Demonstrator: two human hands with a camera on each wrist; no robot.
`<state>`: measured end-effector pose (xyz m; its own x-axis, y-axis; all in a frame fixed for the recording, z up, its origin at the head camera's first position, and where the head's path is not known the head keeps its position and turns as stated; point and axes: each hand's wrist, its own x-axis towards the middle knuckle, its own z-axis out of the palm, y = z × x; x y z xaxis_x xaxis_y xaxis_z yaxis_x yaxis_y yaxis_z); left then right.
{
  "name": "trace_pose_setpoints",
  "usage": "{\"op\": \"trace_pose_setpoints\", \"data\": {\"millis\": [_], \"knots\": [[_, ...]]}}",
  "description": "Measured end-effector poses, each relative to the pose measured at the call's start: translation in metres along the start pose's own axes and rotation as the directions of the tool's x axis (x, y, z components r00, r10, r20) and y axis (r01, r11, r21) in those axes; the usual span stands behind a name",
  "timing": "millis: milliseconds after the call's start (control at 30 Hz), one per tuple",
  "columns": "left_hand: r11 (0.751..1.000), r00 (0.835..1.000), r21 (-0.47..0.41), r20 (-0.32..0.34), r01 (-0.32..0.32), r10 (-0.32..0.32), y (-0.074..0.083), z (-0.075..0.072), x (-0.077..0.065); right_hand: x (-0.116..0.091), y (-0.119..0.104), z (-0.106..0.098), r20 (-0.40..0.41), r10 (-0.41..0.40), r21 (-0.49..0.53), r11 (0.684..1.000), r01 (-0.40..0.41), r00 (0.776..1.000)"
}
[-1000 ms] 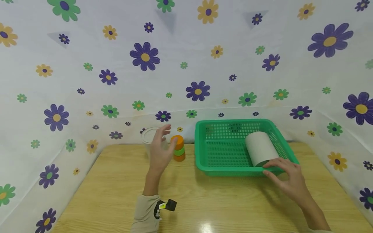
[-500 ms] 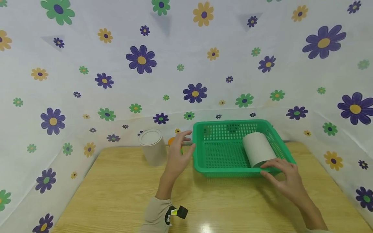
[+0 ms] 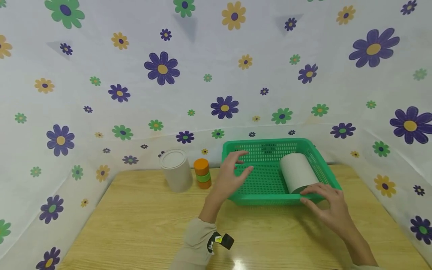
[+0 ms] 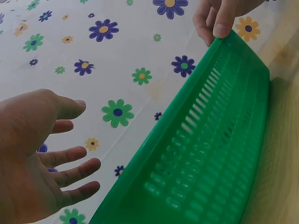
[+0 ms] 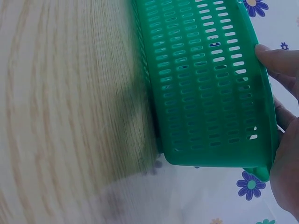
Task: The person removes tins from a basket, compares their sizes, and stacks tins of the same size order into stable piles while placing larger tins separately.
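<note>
A green perforated plastic basket (image 3: 263, 197) stands on the table. Inside its right side a white cylinder (image 3: 298, 172) lies on its side. My right hand (image 3: 332, 206) pinches the front rim near the right corner, thumb outside and fingers over the edge; the right wrist view shows the thumb on the basket wall (image 5: 205, 84). My left hand (image 3: 231, 178) is held over the basket's left end, fingers spread and holding nothing. In the left wrist view the left hand (image 4: 46, 158) appears apart from the rim.
Left of the basket stand an upright white lidded can (image 3: 176, 172) and a small stack of orange and green round pieces (image 3: 202, 173). A wooden table (image 3: 135, 221) lies beneath. Flower-patterned white cloth (image 3: 189, 86) hangs behind and at both sides.
My left hand has moved right from the can, past the orange and green stack, to the basket's left end. My right hand keeps its hold on the rim. The head view has shifted slightly.
</note>
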<state>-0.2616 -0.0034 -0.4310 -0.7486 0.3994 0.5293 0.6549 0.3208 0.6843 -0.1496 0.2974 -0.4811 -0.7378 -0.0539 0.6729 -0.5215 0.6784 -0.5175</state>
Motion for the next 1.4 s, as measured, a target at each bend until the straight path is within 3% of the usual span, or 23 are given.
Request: {"op": "trace_pose_setpoints", "data": {"millis": [133, 300, 767, 1200, 1400], "knots": [[0.999, 0.999, 0.044, 0.053, 0.009, -0.011, 0.008, 0.013, 0.012, 0.000, 0.000, 0.000, 0.000, -0.002, 0.007, 1.000, 0.002, 1.000], [0.999, 0.996, 0.003, 0.074, 0.048, -0.048, 0.017, 0.025, 0.027, 0.000, 0.000, 0.001, -0.001, -0.002, 0.007, 1.000, 0.002, 1.000], [0.993, 0.978, 0.055, 0.176, 0.107, -0.115, 0.016, 0.064, 0.055, 0.002, -0.001, -0.001, 0.004, 0.001, -0.001, 1.000, -0.001, 1.000], [0.973, 0.943, 0.020, 0.243, 0.228, -0.226, 0.020, 0.105, 0.068, 0.001, -0.001, -0.002, 0.007, 0.010, -0.003, 1.000, -0.010, 1.000], [0.946, 0.912, -0.025, 0.275, 0.323, -0.304, 0.017, 0.115, 0.069, 0.000, -0.001, 0.000, 0.001, 0.007, 0.000, 1.000, -0.007, 1.000]]}}
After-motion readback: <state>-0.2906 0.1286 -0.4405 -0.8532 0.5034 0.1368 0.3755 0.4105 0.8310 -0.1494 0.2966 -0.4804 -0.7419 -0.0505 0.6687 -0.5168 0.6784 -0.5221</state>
